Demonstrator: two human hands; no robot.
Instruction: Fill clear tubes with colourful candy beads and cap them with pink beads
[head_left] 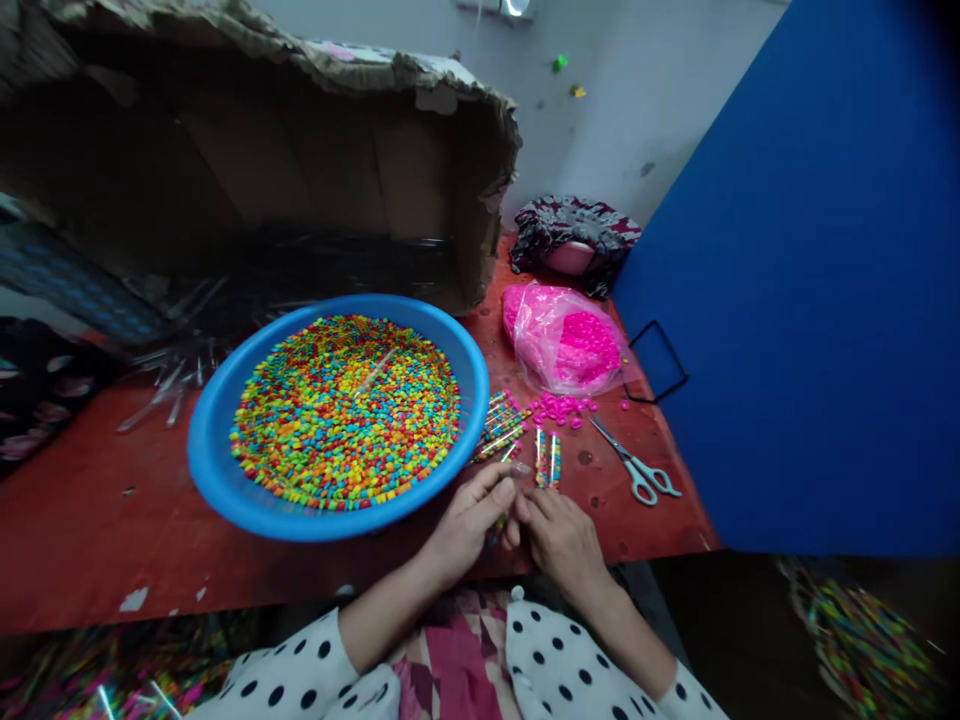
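No readable text, label, brand, number or sign (not a single letter)

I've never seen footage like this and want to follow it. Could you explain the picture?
There's no machine here: these are a person's two bare hands, seen from a camera worn on the head, looking forward and down. The left hand pinches what looks like clear plastic. The right hand meets it there; its grip is hard to tell. On the red table stands a blue basin of small colourful pieces. Beside it lie filled clear tubes, loose pink pieces, a plastic bag of more pink ones, and scissors.
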